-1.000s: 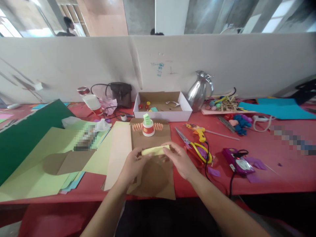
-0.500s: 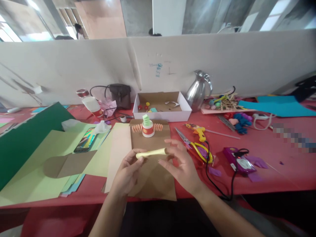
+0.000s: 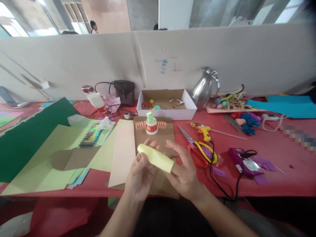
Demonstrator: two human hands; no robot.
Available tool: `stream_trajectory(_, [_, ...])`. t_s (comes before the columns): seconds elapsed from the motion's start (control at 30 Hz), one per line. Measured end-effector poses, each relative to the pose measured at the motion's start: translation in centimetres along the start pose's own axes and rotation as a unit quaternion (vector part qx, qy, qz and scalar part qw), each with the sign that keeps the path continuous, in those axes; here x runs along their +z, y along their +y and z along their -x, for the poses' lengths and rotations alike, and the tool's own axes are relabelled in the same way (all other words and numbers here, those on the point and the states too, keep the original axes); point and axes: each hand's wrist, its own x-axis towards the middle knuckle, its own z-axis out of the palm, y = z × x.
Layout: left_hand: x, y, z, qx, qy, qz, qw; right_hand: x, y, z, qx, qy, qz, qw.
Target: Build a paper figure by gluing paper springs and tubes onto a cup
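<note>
A folded or rolled strip of pale yellow paper is held between my hands, slanting down to the right. My left hand pinches its rounded left end, thumb in front and fingers behind. At the wider right end, my right hand has its fingers against the paper, with the index finger raised; part of its grip is hidden. Beyond them, a small red-and-white paper cup with orange folded-paper arms and a green folded-paper strip stands on a brown cardboard sheet.
Scissors, a yellow glue gun and a purple device with a black cable lie right. A white box, steel jug and bag stand behind. Green paper sheets lie left.
The yellow paper has turned from nearly level and edge-on to a downward slant, its broad face now showing. Both hands have turned with it, and the camera view has shifted slightly left.
</note>
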Motion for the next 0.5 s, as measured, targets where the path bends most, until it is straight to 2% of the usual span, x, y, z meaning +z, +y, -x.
stream_trajectory(0.17, [-0.1,-0.4,0.6,-0.024,-0.015,0.026,0.999,0.2,-0.5,-0.1,0.005,-0.016,0.007,1.0])
stream_trajectory(0.33, [0.0,-0.5,0.8,-0.003,0.014,0.003,1.0,0.6,-0.6,-0.1,0.022,-0.024,-0.008,0.999])
stream_trajectory(0.5, [1.4,-0.9,0.1,0.046,0.03,-0.013,0.998,0.7,-1.1,-0.2,0.024,-0.05,-0.01,0.998])
